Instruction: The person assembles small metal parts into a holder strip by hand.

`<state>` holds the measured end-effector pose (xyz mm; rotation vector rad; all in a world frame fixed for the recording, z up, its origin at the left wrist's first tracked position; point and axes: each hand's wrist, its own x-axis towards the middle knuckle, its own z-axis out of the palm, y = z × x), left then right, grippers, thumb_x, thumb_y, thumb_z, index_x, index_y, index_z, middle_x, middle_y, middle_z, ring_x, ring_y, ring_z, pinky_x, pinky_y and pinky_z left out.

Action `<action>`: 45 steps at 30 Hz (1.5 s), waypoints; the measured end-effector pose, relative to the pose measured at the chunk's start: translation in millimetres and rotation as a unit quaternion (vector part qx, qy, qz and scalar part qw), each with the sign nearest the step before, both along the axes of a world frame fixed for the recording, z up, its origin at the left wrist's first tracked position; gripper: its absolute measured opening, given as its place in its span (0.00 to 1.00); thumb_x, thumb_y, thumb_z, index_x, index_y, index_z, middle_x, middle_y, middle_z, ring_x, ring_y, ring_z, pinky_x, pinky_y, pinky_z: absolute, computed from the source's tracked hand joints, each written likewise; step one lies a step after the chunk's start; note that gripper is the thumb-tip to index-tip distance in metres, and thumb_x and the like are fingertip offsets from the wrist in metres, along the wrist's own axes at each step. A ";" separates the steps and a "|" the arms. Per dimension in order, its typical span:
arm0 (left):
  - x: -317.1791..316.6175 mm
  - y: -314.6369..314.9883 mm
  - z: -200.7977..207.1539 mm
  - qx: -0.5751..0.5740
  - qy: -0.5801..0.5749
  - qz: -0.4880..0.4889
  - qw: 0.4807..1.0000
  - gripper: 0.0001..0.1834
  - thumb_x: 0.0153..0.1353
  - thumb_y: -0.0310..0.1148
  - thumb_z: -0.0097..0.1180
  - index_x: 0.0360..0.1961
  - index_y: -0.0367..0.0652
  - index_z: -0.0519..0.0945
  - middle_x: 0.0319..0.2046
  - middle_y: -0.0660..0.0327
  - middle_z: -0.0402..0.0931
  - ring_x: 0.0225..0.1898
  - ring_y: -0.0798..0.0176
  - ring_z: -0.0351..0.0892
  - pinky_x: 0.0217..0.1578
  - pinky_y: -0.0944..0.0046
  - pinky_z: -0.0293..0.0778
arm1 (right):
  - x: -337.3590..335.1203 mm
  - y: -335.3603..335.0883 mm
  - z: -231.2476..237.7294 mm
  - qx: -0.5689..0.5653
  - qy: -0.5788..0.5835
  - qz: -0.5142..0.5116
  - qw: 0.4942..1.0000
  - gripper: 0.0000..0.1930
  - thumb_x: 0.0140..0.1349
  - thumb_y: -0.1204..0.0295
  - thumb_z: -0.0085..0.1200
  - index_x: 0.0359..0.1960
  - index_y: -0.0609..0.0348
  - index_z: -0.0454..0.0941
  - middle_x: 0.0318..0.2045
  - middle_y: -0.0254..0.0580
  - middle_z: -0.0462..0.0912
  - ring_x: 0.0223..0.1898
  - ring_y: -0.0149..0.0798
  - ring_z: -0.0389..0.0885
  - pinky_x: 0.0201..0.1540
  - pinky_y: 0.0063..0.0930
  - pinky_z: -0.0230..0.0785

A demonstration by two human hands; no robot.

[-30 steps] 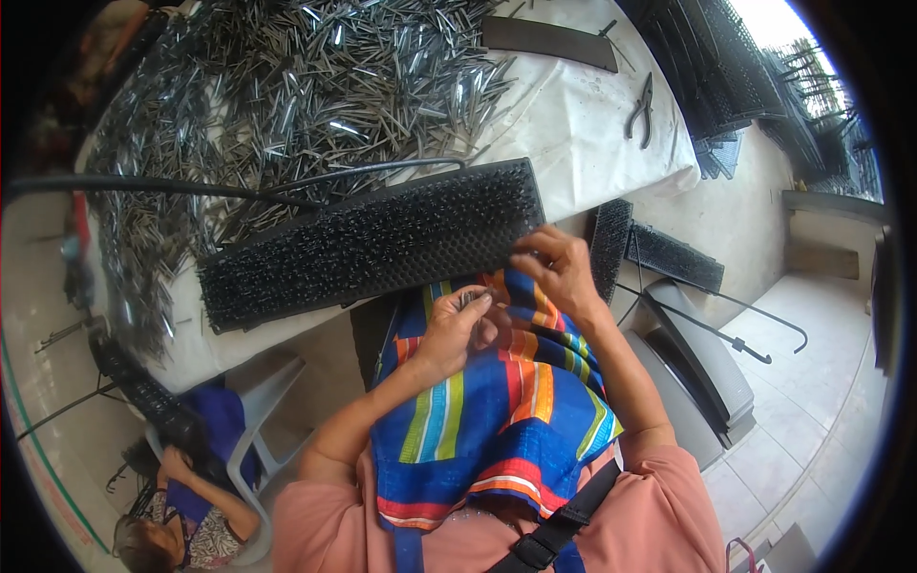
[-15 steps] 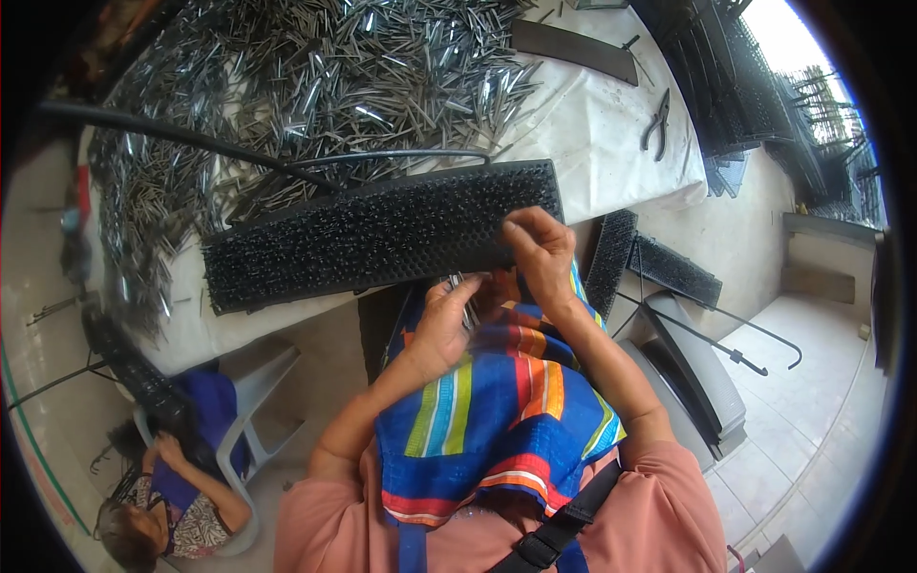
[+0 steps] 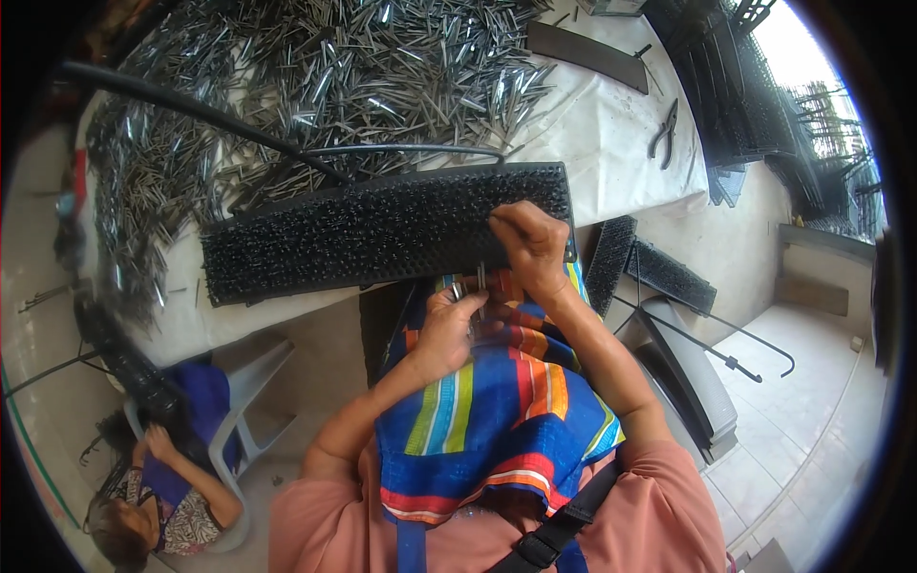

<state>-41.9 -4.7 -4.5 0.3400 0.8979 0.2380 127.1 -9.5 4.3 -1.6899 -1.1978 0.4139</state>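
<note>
At the table, the left hand grips strips, the right hand pinched over a bristly black panel.

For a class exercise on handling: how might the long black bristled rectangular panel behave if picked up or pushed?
The panel is probably stiff: its edges show no obvious sag. Pushed farther out, it might tip, since its right end overhangs the white-covered table.

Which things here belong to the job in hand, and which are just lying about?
Belongs, it seems:
thin strips in the left hand
black bristled panel under the right hand
strip pile on the table, probably

Lying about:
pliers
curved dark plate
bristled panels beside the table
</note>
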 end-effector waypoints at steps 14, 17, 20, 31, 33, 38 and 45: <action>-1.3 -1.1 -4.1 0.015 0.005 0.040 0.999 0.07 0.62 0.27 0.54 0.41 0.45 0.79 0.36 0.58 0.83 0.35 0.62 0.83 0.32 0.64 0.77 | -10.4 -13.5 -0.6 0.000 -0.228 0.017 0.973 0.11 0.49 0.72 0.62 0.36 0.53 0.79 0.27 0.36 0.75 0.23 0.42 0.76 0.26 0.32 0.68; -1.5 -1.9 -5.9 0.013 0.012 0.048 0.999 0.06 0.62 0.27 0.55 0.40 0.46 0.80 0.35 0.61 0.83 0.35 0.63 0.83 0.32 0.66 0.75 | -15.3 -4.6 7.9 -0.028 -0.234 0.043 0.971 0.11 0.49 0.73 0.62 0.36 0.53 0.79 0.28 0.39 0.76 0.26 0.44 0.77 0.28 0.34 0.69; 1.5 -0.7 1.8 0.008 0.034 0.044 0.998 0.06 0.62 0.27 0.55 0.40 0.47 0.80 0.33 0.62 0.82 0.35 0.64 0.82 0.31 0.67 0.74 | -11.1 3.7 1.2 -0.049 -0.244 0.061 0.967 0.09 0.49 0.74 0.62 0.34 0.54 0.79 0.28 0.41 0.76 0.27 0.47 0.78 0.29 0.37 0.70; -1.1 1.9 -8.2 0.003 0.040 0.033 0.999 0.07 0.61 0.25 0.55 0.41 0.44 0.79 0.33 0.60 0.82 0.32 0.65 0.80 0.30 0.66 0.75 | -12.3 -9.9 -11.1 -0.062 -0.270 0.040 0.960 0.05 0.52 0.75 0.60 0.32 0.53 0.79 0.23 0.39 0.74 0.22 0.46 0.75 0.24 0.37 0.67; -2.7 1.1 -12.1 0.006 0.027 0.038 0.999 0.08 0.61 0.25 0.54 0.41 0.44 0.79 0.33 0.60 0.82 0.31 0.65 0.80 0.29 0.66 0.75 | -14.5 -4.9 -18.2 -0.041 -0.291 0.034 0.955 0.05 0.52 0.75 0.59 0.30 0.53 0.77 0.22 0.38 0.73 0.21 0.45 0.75 0.24 0.37 0.66; -7.4 2.4 -11.1 -0.008 0.014 0.046 0.999 0.08 0.61 0.25 0.54 0.42 0.43 0.78 0.33 0.60 0.82 0.31 0.64 0.80 0.28 0.66 0.75 | -13.5 0.2 -24.5 -0.055 -0.341 0.051 0.937 0.05 0.52 0.74 0.58 0.26 0.51 0.74 0.22 0.37 0.71 0.20 0.43 0.73 0.23 0.36 0.64; -9.6 5.7 -10.7 -0.020 0.017 0.042 0.999 0.08 0.60 0.25 0.55 0.41 0.43 0.79 0.33 0.60 0.82 0.31 0.65 0.80 0.29 0.66 0.74 | -7.1 1.2 -22.9 -0.065 -0.353 0.091 0.929 0.05 0.52 0.73 0.58 0.25 0.51 0.72 0.21 0.37 0.70 0.20 0.43 0.72 0.24 0.35 0.64</action>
